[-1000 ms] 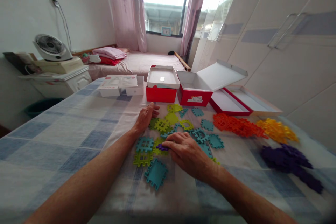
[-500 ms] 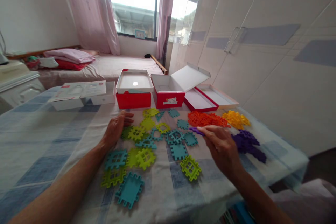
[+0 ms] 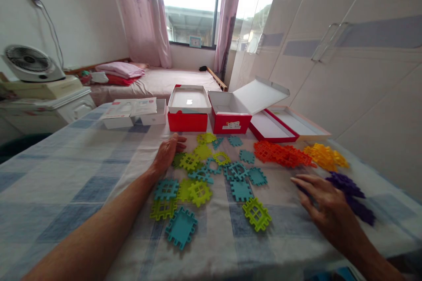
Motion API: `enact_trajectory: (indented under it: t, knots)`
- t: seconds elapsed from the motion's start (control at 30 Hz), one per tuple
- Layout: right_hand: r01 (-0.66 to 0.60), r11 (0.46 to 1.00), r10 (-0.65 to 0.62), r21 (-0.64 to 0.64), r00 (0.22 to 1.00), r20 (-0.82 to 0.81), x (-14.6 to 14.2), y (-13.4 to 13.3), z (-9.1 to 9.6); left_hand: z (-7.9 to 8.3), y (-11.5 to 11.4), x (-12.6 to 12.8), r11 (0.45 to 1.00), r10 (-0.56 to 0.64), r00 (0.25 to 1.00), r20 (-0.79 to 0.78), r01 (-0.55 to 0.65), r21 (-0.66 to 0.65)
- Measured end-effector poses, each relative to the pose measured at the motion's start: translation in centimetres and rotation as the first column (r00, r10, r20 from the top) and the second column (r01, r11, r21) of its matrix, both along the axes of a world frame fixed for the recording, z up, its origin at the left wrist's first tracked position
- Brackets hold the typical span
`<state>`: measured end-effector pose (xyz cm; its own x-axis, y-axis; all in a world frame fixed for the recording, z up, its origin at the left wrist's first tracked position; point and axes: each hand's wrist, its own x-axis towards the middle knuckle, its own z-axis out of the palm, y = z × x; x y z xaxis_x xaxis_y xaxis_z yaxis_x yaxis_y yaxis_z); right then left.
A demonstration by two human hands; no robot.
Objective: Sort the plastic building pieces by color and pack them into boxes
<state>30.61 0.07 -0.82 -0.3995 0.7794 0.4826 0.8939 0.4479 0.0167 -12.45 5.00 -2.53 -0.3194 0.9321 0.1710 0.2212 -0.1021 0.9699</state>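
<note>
My left hand rests on the cloth with its fingers loosely stretched and holds nothing. It lies just left of several lime-green interlocking plastic tiles. On the right, my right hand hovers palm down, its fingers bent around a purple interlocking tile, mostly hidden by the fingers. Close to its right side is a pile of purple tiles. Teal tiles are mixed with the green ones in the middle. A red-orange pile and a yellow pile sit beyond my right hand.
Along the far side stand a red box with a white tray on top, an open red box, a shallow red-rimmed lid and white cartons. A checked cloth covers the table. A bed lies behind.
My right hand has moved right with the purple tile, from beside the teal tiles to near the purple pile. The view has turned left, bringing a fan into sight. My left hand stays put.
</note>
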Motion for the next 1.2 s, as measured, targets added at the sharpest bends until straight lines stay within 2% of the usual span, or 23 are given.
enact_trajectory:
  t: [0.07,0.17,0.3,0.47,0.6,0.73,0.97,1.1,1.2]
  knots:
    - [-0.067,0.987,0.051,-0.145,0.993,-0.109,-2.4,-0.1,1.1,0.1,-0.1,0.0,1.000,-0.004,1.000,-0.003,0.004,0.007]
    - [-0.181,0.933,0.123,-0.312,0.973,-0.197,-6.6,0.4,2.5,0.2,-0.2,0.1,1.000,-0.013,1.000,-0.007,0.014,0.022]
    - [-0.228,0.904,0.172,-0.361,0.968,-0.181,-12.1,2.2,3.5,0.3,-0.2,0.1,1.000,-0.012,1.000,0.004,0.012,0.017]
    - [-0.179,0.911,0.184,-0.371,0.983,-0.022,-17.3,5.0,3.3,0.4,-0.2,0.0,1.000,0.013,1.000,0.027,-0.013,0.013]
    - [-0.109,0.887,0.143,-0.448,0.989,0.043,-18.7,6.5,2.5,0.3,-0.1,0.0,0.998,0.039,0.995,0.089,-0.044,0.055]
    - [-0.136,0.869,0.154,-0.475,0.988,0.001,-18.6,7.2,2.1,0.3,0.1,0.0,0.994,0.049,0.989,0.141,-0.062,0.088]
    - [-0.169,0.948,0.127,-0.270,0.978,-0.167,-19.8,8.1,3.6,0.3,0.1,0.1,0.994,0.045,0.985,0.165,-0.061,0.093]
    - [-0.286,0.892,0.257,-0.349,0.958,-0.129,-22.1,8.8,4.1,0.1,0.2,-0.1,0.995,0.054,0.988,0.142,-0.065,0.073]
    - [-0.234,0.867,0.221,-0.440,0.972,-0.081,-23.8,8.9,3.6,0.0,0.1,-0.1,0.995,0.061,0.990,0.124,-0.070,0.067]
